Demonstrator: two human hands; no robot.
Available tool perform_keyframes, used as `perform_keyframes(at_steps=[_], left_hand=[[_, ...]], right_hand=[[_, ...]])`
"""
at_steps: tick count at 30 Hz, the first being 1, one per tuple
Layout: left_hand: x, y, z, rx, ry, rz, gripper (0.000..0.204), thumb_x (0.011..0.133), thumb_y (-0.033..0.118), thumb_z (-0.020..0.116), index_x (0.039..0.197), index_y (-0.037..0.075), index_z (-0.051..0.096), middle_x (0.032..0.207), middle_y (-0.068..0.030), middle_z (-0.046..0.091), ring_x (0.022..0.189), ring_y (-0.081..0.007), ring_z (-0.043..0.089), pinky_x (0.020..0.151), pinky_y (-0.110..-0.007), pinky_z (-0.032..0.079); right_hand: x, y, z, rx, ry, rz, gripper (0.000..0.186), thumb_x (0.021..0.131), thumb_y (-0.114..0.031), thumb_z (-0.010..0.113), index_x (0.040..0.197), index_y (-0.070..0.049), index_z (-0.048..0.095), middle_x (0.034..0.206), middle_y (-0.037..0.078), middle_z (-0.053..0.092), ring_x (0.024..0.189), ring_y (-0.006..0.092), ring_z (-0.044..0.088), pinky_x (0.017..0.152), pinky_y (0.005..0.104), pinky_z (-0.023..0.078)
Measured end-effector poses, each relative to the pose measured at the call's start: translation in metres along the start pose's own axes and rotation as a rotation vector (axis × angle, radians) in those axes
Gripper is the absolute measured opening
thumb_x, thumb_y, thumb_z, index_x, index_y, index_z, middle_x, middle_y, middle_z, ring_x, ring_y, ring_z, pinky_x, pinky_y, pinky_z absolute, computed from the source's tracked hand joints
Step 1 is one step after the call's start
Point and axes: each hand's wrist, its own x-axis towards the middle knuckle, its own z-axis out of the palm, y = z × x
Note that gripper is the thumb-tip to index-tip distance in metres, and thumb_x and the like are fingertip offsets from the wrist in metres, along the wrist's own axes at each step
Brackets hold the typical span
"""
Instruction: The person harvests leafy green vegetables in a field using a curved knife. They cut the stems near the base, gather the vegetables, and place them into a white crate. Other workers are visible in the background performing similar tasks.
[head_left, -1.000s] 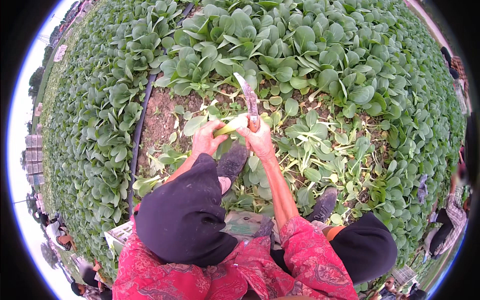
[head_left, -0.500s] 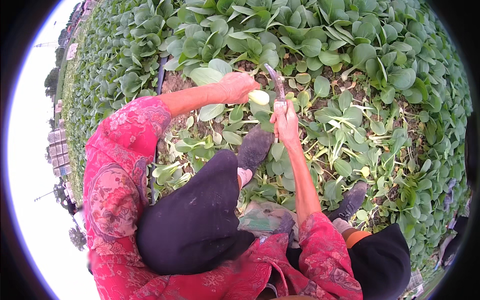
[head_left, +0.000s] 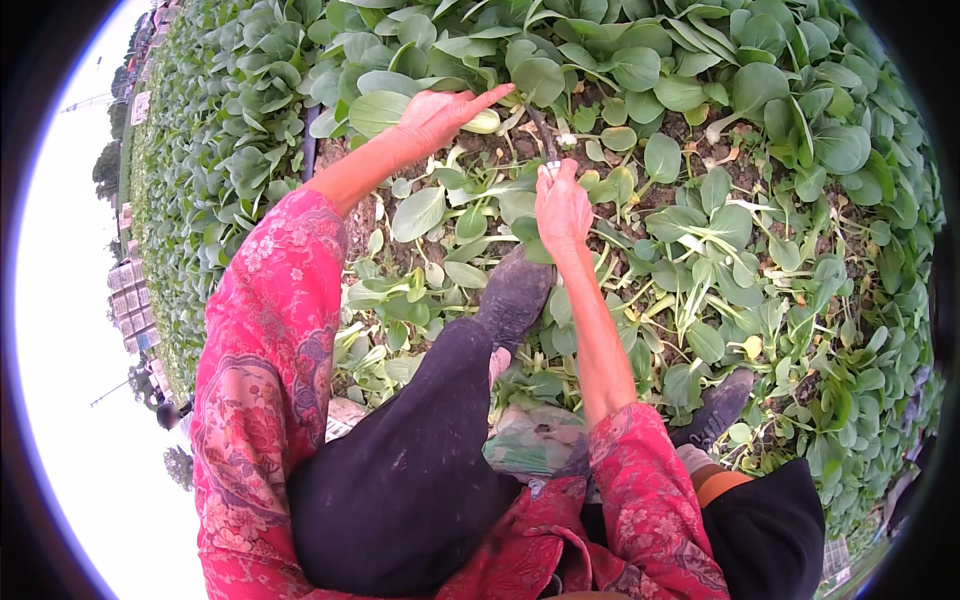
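Note:
My left hand [head_left: 440, 115], near the edge of the standing greens, holds a cut head of bok choy [head_left: 485, 121]. Its pale base shows below my stretched index finger, and its broad leaf [head_left: 380, 113] sticks out on the other side of the hand. The finger points toward the standing bok choy [head_left: 540, 80]. My right hand [head_left: 564, 205] is closed round the handle of a sickle, thumb on top. The dark curved blade [head_left: 543, 135] reaches up to the base of those plants. The blade tip is hidden among leaves.
Dense rows of bok choy [head_left: 750, 50] stand ahead and to the right. Loose leaves [head_left: 700, 240] litter the soil between my dark shoes [head_left: 515, 295]. A crumpled plastic bag [head_left: 535, 440] lies below my right forearm. Stacked crates [head_left: 130, 290] stand far left.
My left hand has moved up and left with the bok choy, its index finger now stretched out. The sickle has moved from beside the cut base up to the standing plants.

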Motion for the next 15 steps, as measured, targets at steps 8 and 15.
perform_keyframes(at_steps=[8, 15], left_hand=[[-0.002, -0.024, 0.022, 0.030, 0.088, -0.081, 0.064, 0.076, 0.000, 0.055, 0.137, 0.014, 0.042, 0.089, -0.0134, 0.067, 0.075, -0.0358, 0.065, 0.059, -0.044, 0.053], [0.000, -0.013, 0.027, -0.016, 0.075, -0.188, 0.051, 0.075, 0.000, 0.055, 0.124, 0.012, 0.050, 0.083, -0.0147, 0.067, 0.075, -0.0363, 0.065, 0.060, -0.046, 0.052]], right_hand=[[0.010, -0.002, 0.017, 0.056, -0.008, 0.037, 0.035, 0.098, -0.033, 0.048, 0.107, -0.001, 0.040, 0.084, 0.028, 0.065, 0.080, 0.0482, 0.063, 0.070, 0.0569, 0.047], [0.054, 0.003, 0.028, 0.163, -0.128, 0.044, 0.039, 0.096, -0.033, 0.050, 0.111, 0.003, 0.045, 0.093, 0.034, 0.064, 0.092, 0.0517, 0.061, 0.080, 0.0572, 0.047]])
